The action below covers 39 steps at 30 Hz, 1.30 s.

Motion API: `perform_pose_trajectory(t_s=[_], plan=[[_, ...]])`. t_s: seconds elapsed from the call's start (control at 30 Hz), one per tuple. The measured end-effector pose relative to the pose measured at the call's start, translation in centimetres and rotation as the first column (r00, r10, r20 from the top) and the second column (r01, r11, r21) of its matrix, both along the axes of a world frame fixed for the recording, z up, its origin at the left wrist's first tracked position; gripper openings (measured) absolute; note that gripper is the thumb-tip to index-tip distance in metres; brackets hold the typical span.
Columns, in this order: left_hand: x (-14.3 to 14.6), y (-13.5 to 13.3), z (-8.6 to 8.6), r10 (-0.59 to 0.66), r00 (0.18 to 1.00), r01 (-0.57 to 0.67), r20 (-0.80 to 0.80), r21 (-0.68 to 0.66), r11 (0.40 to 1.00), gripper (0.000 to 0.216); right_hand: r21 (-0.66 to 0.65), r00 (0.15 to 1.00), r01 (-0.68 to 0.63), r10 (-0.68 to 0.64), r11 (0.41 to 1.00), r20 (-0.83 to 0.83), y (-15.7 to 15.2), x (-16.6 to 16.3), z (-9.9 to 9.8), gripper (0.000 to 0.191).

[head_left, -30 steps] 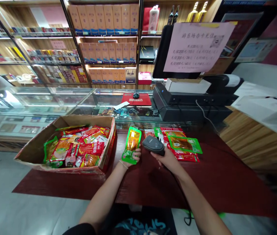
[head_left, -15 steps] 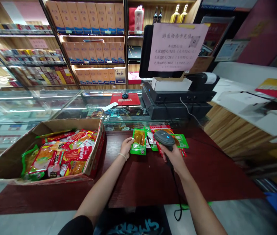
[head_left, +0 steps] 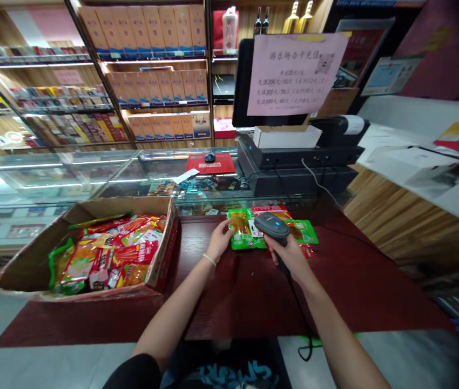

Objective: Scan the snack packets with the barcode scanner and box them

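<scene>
My right hand (head_left: 290, 254) grips a black barcode scanner (head_left: 272, 226) by its handle, its head over a spread of snack packets. A cable hangs from the handle. At the left edge of that spread lies a green-edged snack packet (head_left: 239, 229) with amber contents. My left hand (head_left: 218, 241), wearing a pale wristband, is beside this packet with thumb and fingers apart, the fingertips at its edge. Another green packet (head_left: 308, 231) shows right of the scanner; red packets (head_left: 272, 209) lie partly hidden beneath and behind it.
An open cardboard box (head_left: 168, 243) of red and green snack packets stands left on the dark red wooden table (head_left: 229, 302). Behind are a glass display counter (head_left: 124, 167), a monitor with a pink notice (head_left: 294, 75) and a black cash drawer (head_left: 302, 181). A cable trails across the table's right side.
My left hand has moved slightly right and loosened from the green packet, which now lies against the others. The scanner stays over the packets. The view has shifted a little.
</scene>
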<state>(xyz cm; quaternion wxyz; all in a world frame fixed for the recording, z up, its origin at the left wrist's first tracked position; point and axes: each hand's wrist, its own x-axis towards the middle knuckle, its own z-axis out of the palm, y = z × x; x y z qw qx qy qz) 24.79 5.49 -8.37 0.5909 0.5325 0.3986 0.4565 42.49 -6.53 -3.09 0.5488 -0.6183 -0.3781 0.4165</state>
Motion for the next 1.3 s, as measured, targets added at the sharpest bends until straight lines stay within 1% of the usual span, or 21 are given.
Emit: perform_pose_trajectory(t_s=[0.13, 0.23, 0.3, 0.37, 0.47, 0.57, 0.67, 0.73, 0.8, 0.9, 0.97, 1.03, 1.1, 1.13, 1.2, 1.23, 1.3], plan=[[-3.5, -1.6, 5.8, -0.026, 0.996, 0.014, 0.081, 0.149, 0.989, 0.034, 0.008, 0.987, -0.122, 0.121, 0.992, 0.103, 2.2, -2.2, 1.5, 0.044], [-7.8, -2.4, 9.7, 0.023, 0.997, -0.041, 0.069, 0.262, 0.964, 0.034, 0.037, 0.968, -0.222, 0.215, 0.974, 0.132, 4.3, -5.2, 2.2, 0.044], [-11.6, -2.3, 11.3, 0.102, 0.995, -0.1, 0.009, 0.334, 0.937, 0.034, 0.039, 0.951, -0.285, 0.277, 0.958, 0.135, 5.6, -7.8, 2.5, 0.045], [-15.9, -1.9, 12.0, 0.218, 0.972, -0.165, -0.09, 0.402, 0.901, 0.036, 0.029, 0.929, -0.35, 0.343, 0.936, 0.139, 6.7, -10.6, 2.9, 0.046], [-22.8, -1.1, 11.4, 0.395, 0.881, -0.236, -0.26, 0.484, 0.843, 0.037, 0.035, 0.885, -0.45, 0.44, 0.892, 0.153, 8.0, -15.1, 3.8, 0.043], [-29.2, -0.6, 10.1, 0.521, 0.747, -0.266, -0.412, 0.533, 0.803, 0.036, 0.078, 0.838, -0.538, 0.523, 0.84, 0.155, 9.1, -19.6, 4.4, 0.038], [-33.9, -0.6, 8.7, 0.58, 0.601, -0.262, -0.549, 0.551, 0.793, 0.032, 0.074, 0.782, -0.617, 0.6, 0.784, 0.166, 9.9, -23.4, 4.4, 0.036], [-35.9, -0.8, 8.0, 0.566, 0.55, -0.225, -0.614, 0.543, 0.809, 0.029, 0.054, 0.754, -0.649, 0.633, 0.758, 0.179, 10.4, -25.4, 4.0, 0.036], [-37.0, -0.9, 7.4, 0.516, 0.54, -0.153, -0.665, 0.525, 0.837, 0.027, 0.042, 0.738, -0.665, 0.648, 0.745, 0.186, 10.8, -26.7, 3.7, 0.036], [-37.2, -1.1, 6.6, 0.421, 0.552, -0.017, -0.719, 0.495, 0.869, 0.026, 0.032, 0.731, -0.672, 0.656, 0.74, 0.187, 11.2, -27.8, 3.1, 0.036], [-36.9, -1.2, 6.0, 0.332, 0.589, 0.088, -0.737, 0.467, 0.88, 0.034, 0.028, 0.732, -0.671, 0.656, 0.741, 0.186, 11.5, -28.0, 2.8, 0.036], [-36.6, -1.1, 5.3, 0.221, 0.644, 0.178, -0.732, 0.425, 0.888, 0.044, 0.029, 0.734, -0.668, 0.652, 0.744, 0.188, 11.7, -27.9, 2.4, 0.036], [-36.4, -0.9, 4.8, 0.159, 0.692, 0.188, -0.705, 0.388, 0.902, 0.051, 0.032, 0.736, -0.665, 0.649, 0.746, 0.193, 11.8, -27.6, 2.2, 0.036], [-36.4, -0.7, 4.7, 0.158, 0.702, 0.169, -0.695, 0.378, 0.91, 0.053, 0.031, 0.738, -0.663, 0.646, 0.748, 0.195, 11.8, -27.4, 2.1, 0.036], [-36.4, -0.4, 4.6, 0.173, 0.68, 0.152, -0.712, 0.368, 0.917, 0.049, 0.024, 0.744, -0.655, 0.639, 0.755, 0.197, 11.8, -27.0, 2.0, 0.037], [-36.4, -0.4, 4.7, 0.175, 0.649, 0.164, -0.741, 0.361, 0.918, 0.043, 0.022, 0.747, -0.651, 0.635, 0.759, 0.197, 11.8, -26.8, 1.9, 0.037], [-36.4, -0.3, 5.2, 0.202, 0.557, 0.168, -0.805, 0.347, 0.923, 0.024, 0.028, 0.752, -0.645, 0.629, 0.763, 0.197, 11.8, -26.4, 1.9, 0.038]])
